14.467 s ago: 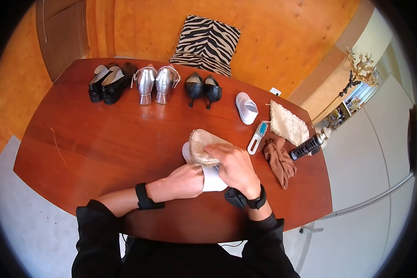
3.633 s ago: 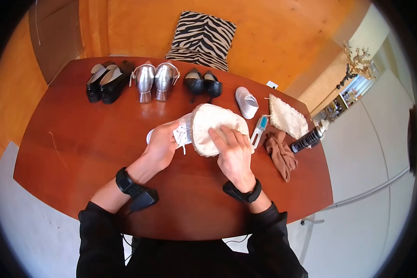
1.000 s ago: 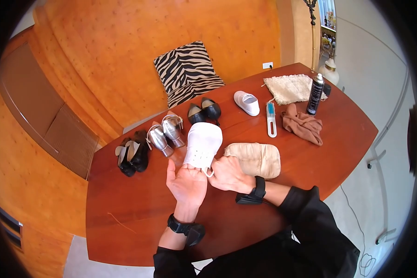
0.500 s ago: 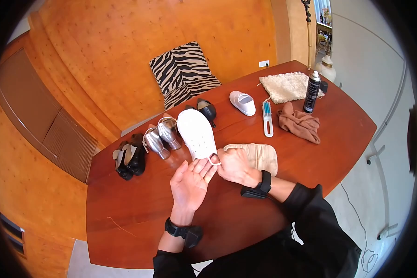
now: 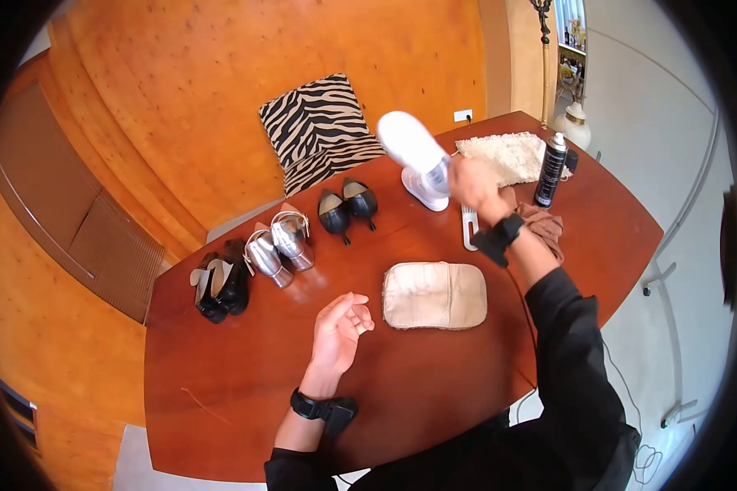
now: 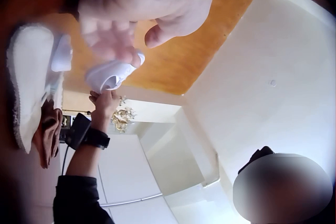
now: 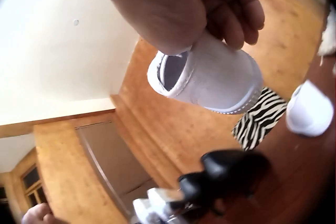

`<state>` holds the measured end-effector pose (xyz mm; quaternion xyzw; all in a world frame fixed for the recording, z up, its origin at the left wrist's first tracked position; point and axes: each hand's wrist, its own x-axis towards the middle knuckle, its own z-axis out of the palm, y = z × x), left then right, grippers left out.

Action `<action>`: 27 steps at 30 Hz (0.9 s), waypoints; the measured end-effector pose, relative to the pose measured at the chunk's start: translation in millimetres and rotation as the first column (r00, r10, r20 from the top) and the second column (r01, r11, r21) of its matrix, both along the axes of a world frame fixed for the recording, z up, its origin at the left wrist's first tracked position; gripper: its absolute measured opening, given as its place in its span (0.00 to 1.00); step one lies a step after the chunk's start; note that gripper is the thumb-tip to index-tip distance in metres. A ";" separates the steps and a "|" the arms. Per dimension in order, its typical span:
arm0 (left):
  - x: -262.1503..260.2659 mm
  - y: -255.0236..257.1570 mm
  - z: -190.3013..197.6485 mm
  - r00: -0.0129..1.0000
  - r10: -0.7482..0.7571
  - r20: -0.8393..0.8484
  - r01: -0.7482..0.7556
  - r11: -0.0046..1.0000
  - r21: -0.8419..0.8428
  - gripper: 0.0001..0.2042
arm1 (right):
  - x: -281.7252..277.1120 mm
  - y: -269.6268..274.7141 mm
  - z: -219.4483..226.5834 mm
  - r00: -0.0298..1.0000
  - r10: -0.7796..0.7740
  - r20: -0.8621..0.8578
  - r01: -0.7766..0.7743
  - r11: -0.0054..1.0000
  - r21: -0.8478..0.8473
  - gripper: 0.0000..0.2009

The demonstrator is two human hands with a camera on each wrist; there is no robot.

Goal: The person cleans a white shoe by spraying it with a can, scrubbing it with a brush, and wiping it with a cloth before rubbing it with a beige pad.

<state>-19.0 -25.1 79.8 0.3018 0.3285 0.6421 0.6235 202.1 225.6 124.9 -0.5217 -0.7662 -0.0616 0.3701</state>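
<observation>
My right hand (image 5: pixel 479 186) grips a white sneaker (image 5: pixel 409 141), raised over the table's far right part with its toe pointing away to the left. In the right wrist view the fingers hold the sneaker (image 7: pixel 223 79) at its back end, and its opening shows. The matching white sneaker (image 5: pixel 422 195) stands on the table, partly overlapped by the held one. My left hand (image 5: pixel 338 331) hovers over the near part of the table, fingers loosely bent, holding nothing. Just right of it lies a cream cleaning mitt (image 5: pixel 434 296).
Black pumps (image 5: pixel 348 206), silver heeled shoes (image 5: pixel 278 245) and black loafers (image 5: pixel 221 286) line the far left edge. Near the right hand are a white brush (image 5: pixel 470 229), a brown cloth (image 5: pixel 542 227), a spray can (image 5: pixel 551 170) and a fluffy cream cloth (image 5: pixel 508 155).
My right hand has carried the sneaker from beside the left hand away to the far right, near its mate. The left hand has let it go. Earlier the mitt was rubbed on the sneaker, then laid down.
</observation>
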 end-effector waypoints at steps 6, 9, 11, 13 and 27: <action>-0.9 12.2 -22.8 0.994 -0.026 -0.108 0.006 0.984 -0.177 0.12 | 44.4 92.8 2.2 0.984 -0.159 0.082 0.174 0.959 -0.224 0.12; -2.4 15.4 -34.5 0.987 -0.038 -0.157 -0.004 0.967 -0.256 0.13 | 47.0 115.6 -6.0 0.974 -0.208 0.088 0.225 0.921 -0.318 0.12; -4.5 18.6 -44.3 0.983 -0.055 -0.174 0.003 0.958 -0.285 0.13 | 44.8 127.1 -9.9 0.973 -0.220 0.065 0.228 0.899 -0.375 0.12; -6.0 20.2 -52.5 0.978 -0.082 -0.194 0.012 0.941 -0.339 0.13 | 35.7 132.7 -9.6 0.975 -0.213 0.069 0.222 0.887 -0.405 0.12; -6.5 22.6 -63.3 0.988 -0.090 -0.124 0.046 0.947 -0.319 0.11 | 9.4 154.2 -27.0 0.960 -0.103 0.260 0.268 0.598 -0.755 0.11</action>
